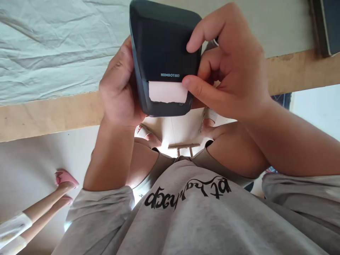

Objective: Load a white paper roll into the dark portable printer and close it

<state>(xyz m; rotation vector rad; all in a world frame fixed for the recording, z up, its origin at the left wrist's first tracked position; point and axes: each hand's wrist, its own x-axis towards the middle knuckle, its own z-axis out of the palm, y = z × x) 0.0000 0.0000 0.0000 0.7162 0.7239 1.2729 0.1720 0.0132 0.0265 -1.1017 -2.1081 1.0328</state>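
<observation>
Beyond the fingers lies a wood-edged table [47, 115]. Between both hands is the black NIIMBOT label printer [164, 46]: the left hand [119, 85] holds its side, while the right hand [233, 71] touches it, thumb and forefinger apart, though whether it grips I cannot tell. Handling the white paper [166, 92] by the right thumb seems in hand, calling for steady support.

"What lies on the table [294, 71] beyond the left hand [117, 85]?"
"A crumpled pale cloth [61, 46], spread to the wooden edge [47, 115]; past the right hand [236, 67], well to its right, sits a dark object [332, 28]; partly out of view."
</observation>
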